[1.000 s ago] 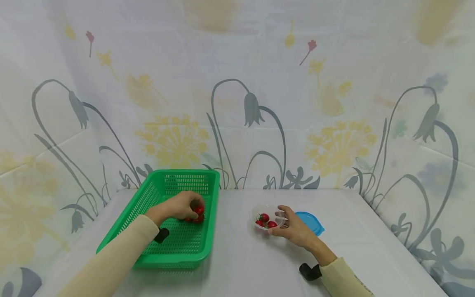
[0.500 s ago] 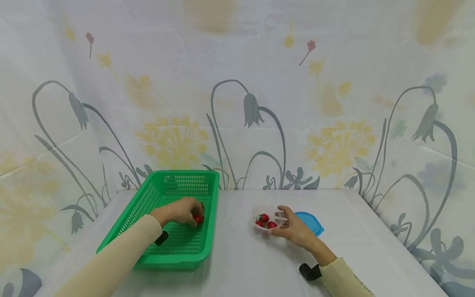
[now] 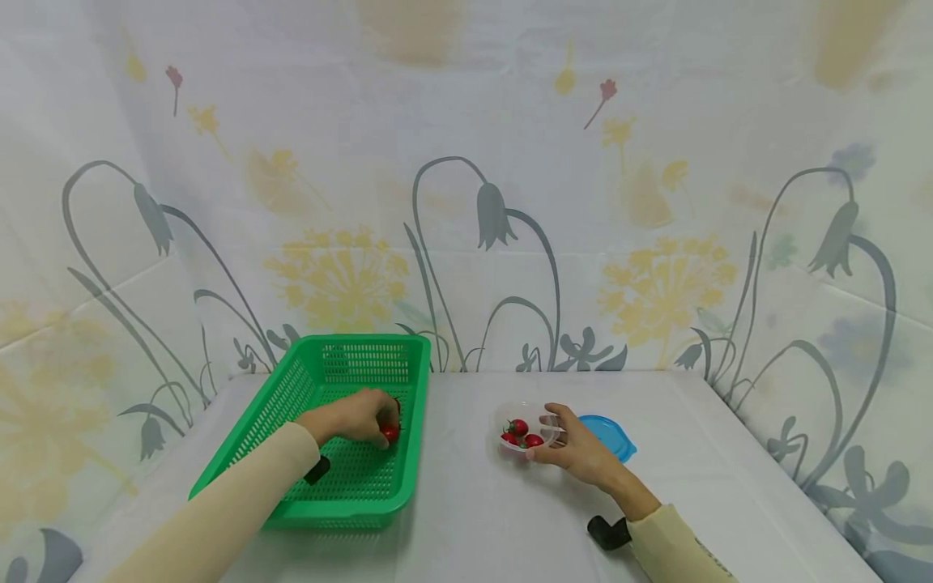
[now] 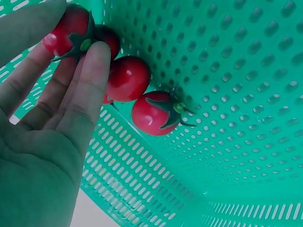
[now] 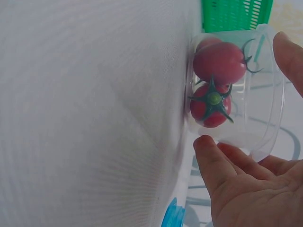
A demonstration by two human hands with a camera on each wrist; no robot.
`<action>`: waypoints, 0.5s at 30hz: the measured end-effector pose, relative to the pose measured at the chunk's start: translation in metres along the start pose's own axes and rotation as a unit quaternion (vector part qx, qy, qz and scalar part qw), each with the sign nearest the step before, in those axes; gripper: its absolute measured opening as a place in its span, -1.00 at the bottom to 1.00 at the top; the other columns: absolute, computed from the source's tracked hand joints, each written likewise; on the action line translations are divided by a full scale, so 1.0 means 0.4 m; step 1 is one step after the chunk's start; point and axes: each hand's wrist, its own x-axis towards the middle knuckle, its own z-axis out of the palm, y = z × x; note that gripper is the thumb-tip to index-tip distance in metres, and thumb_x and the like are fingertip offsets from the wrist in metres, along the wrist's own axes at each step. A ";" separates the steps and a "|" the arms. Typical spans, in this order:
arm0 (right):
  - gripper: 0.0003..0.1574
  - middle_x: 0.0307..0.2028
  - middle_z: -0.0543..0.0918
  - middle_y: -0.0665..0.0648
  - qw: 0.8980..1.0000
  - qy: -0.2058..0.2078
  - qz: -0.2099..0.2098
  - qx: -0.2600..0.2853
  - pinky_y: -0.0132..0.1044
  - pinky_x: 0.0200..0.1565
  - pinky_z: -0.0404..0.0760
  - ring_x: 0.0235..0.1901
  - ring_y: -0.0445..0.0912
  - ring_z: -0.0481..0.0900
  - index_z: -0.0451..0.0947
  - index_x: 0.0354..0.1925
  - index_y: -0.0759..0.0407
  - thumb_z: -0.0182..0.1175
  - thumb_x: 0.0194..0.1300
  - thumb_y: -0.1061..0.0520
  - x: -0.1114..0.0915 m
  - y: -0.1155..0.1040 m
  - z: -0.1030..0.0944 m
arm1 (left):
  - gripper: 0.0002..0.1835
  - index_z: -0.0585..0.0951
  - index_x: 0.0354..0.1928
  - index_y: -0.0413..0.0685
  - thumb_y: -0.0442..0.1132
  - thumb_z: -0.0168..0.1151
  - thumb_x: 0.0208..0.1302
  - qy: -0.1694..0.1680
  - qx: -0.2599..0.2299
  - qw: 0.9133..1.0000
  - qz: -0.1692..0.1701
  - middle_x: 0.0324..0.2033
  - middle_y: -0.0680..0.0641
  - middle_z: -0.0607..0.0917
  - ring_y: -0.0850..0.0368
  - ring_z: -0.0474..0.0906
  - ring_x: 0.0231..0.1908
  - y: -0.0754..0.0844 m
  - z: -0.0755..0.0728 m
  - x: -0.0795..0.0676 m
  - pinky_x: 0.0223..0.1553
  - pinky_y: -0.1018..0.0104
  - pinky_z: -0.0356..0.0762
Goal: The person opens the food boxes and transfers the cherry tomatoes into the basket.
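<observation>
**Left hand on a tomato in the basket, right hand around the tub**

Far left, a smooth cream sleeve point(image 3: 226, 502) leads over a green basket point(image 3: 328, 510), hard plastic, pierced all over with small slots. And in goes the left hand point(image 3: 355, 414), thumb and fingertips pinching a glossy, round red tomato point(image 4: 57, 40) with a green star of a stem! It's right by the basket's right wall, and more shiny tomatoes point(image 4: 129, 78) crowd beside it, one with its stem curling outward; the hand hides any full count. The perforated floor stretches towards the near rim, a raised edge with rounded corners.

Moving right, a broad strip of the white tablecloth point(image 3: 459, 494), lightly creased, separates basket from tub, the two well apart. Here's that clear tub point(image 3: 521, 409), thin, round and see-through, standing upright on the cloth with its rim uppermost. Three red tomatoes point(image 3: 518, 427) sit inside, low down, green stems showing. The right hand point(image 3: 583, 455) grips the tub from its right side, thumb and fingers curved about it. Just beyond that hand lies a flat blue lid point(image 3: 612, 437) with a small tab, partly hidden behind the wrist, the cloth running on to the right.
</observation>
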 end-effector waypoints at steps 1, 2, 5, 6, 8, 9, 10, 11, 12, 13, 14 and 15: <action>0.19 0.30 0.29 0.38 1.000 0.001 -0.002 0.000 0.07 0.08 0.48 0.18 0.28 0.39 -0.05 0.41 0.28 0.39 0.10 -0.14 0.000 0.000 0.000 | -0.79 0.64 -0.25 -0.09 -0.40 0.42 0.04 0.001 0.000 1.000 -0.001 -0.33 0.02 0.63 0.14 0.53 -0.29 0.000 0.000 0.000 -0.26 0.18 0.54; 0.19 0.30 0.28 0.37 1.000 0.000 -0.002 -0.001 0.07 0.09 0.48 0.18 0.28 0.39 -0.06 0.41 0.28 0.38 0.10 -0.14 0.000 0.000 0.000 | -0.79 0.64 -0.25 -0.09 -0.40 0.42 0.05 0.001 0.000 1.000 -0.002 -0.32 0.02 0.63 0.14 0.53 -0.28 0.001 0.000 -0.001 -0.26 0.18 0.54; 0.19 0.30 0.29 0.36 1.000 0.003 0.001 0.008 0.07 0.08 0.48 0.17 0.26 0.40 -0.04 0.42 0.28 0.40 0.08 -0.13 0.000 0.001 0.000 | -0.79 0.64 -0.24 -0.09 -0.41 0.40 0.07 0.000 0.003 1.000 0.001 -0.31 0.02 0.63 0.14 0.52 -0.28 0.002 -0.002 -0.003 -0.25 0.18 0.54; 0.19 0.31 0.29 0.35 1.000 0.001 0.003 0.006 0.06 0.09 0.48 0.18 0.25 0.40 -0.05 0.42 0.26 0.40 0.09 -0.13 0.000 0.002 0.000 | -0.79 0.64 -0.23 -0.10 -0.41 0.40 0.06 0.000 0.004 1.000 0.002 -0.31 0.01 0.63 0.14 0.52 -0.28 0.001 -0.002 -0.004 -0.25 0.18 0.54; 0.19 0.31 0.28 0.34 1.000 -0.001 0.005 0.008 0.06 0.09 0.48 0.18 0.24 0.40 -0.05 0.42 0.26 0.40 0.09 -0.12 0.000 0.002 -0.001 | -0.79 0.64 -0.23 -0.11 -0.41 0.40 0.06 -0.001 0.007 1.000 0.006 -0.31 0.01 0.63 0.14 0.53 -0.28 0.000 -0.002 -0.005 -0.25 0.19 0.54; 0.18 0.31 0.29 0.34 1.000 0.000 0.005 0.010 0.06 0.09 0.48 0.18 0.23 0.40 -0.04 0.42 0.26 0.40 0.09 -0.12 0.000 0.002 -0.001 | -0.79 0.64 -0.23 -0.11 -0.41 0.41 0.06 -0.001 0.009 1.000 0.009 -0.31 0.01 0.63 0.14 0.53 -0.28 -0.001 -0.002 -0.006 -0.25 0.19 0.54; 0.18 0.32 0.28 0.33 1.000 -0.001 0.007 0.010 0.05 0.09 0.48 0.18 0.23 0.40 -0.04 0.42 0.25 0.40 0.09 -0.11 0.001 0.002 -0.001 | -0.79 0.64 -0.24 -0.12 -0.41 0.41 0.05 -0.001 0.011 1.000 0.012 -0.31 0.00 0.63 0.14 0.53 -0.28 -0.002 -0.002 -0.006 -0.25 0.19 0.54; 0.18 0.32 0.29 0.33 1.000 -0.001 0.008 0.011 0.05 0.09 0.48 0.18 0.22 0.40 -0.04 0.42 0.24 0.40 0.09 -0.11 0.001 0.002 -0.001 | -0.79 0.64 -0.24 -0.12 -0.41 0.41 0.05 -0.001 0.011 1.000 0.013 -0.31 0.00 0.63 0.14 0.53 -0.28 -0.002 -0.002 -0.006 -0.24 0.19 0.54; 0.18 0.32 0.29 0.32 1.000 0.000 0.010 0.011 0.05 0.09 0.48 0.18 0.22 0.40 -0.04 0.42 0.24 0.40 0.09 -0.11 0.002 0.002 -0.001 | -0.79 0.64 -0.24 -0.12 -0.41 0.41 0.05 0.001 0.011 1.000 0.015 -0.32 0.00 0.64 0.13 0.53 -0.28 -0.003 -0.002 -0.006 -0.25 0.19 0.55; 0.18 0.31 0.29 0.32 1.000 0.002 0.010 0.015 0.05 0.09 0.48 0.18 0.22 0.41 -0.03 0.42 0.24 0.41 0.08 -0.10 0.002 0.002 -0.001 | -0.79 0.64 -0.24 -0.12 -0.41 0.41 0.05 0.001 0.011 1.000 0.015 -0.32 0.00 0.64 0.13 0.53 -0.28 -0.003 -0.002 -0.006 -0.24 0.19 0.54; 0.17 0.31 0.30 0.32 1.000 0.004 0.011 0.020 0.06 0.09 0.48 0.18 0.22 0.41 -0.02 0.42 0.24 0.42 0.07 -0.08 0.003 0.002 0.000 | -0.79 0.64 -0.24 -0.12 -0.41 0.41 0.05 0.002 0.010 1.000 0.016 -0.32 0.00 0.64 0.13 0.53 -0.28 -0.003 -0.003 -0.006 -0.24 0.18 0.54; 0.16 0.31 0.30 0.32 1.000 0.004 0.013 0.023 0.06 0.09 0.48 0.18 0.22 0.41 -0.02 0.42 0.23 0.42 0.08 -0.07 0.004 0.002 0.000 | -0.79 0.64 -0.24 -0.12 -0.41 0.41 0.06 0.002 0.009 1.000 0.016 -0.32 -0.01 0.64 0.13 0.53 -0.28 -0.002 -0.003 -0.005 -0.23 0.18 0.54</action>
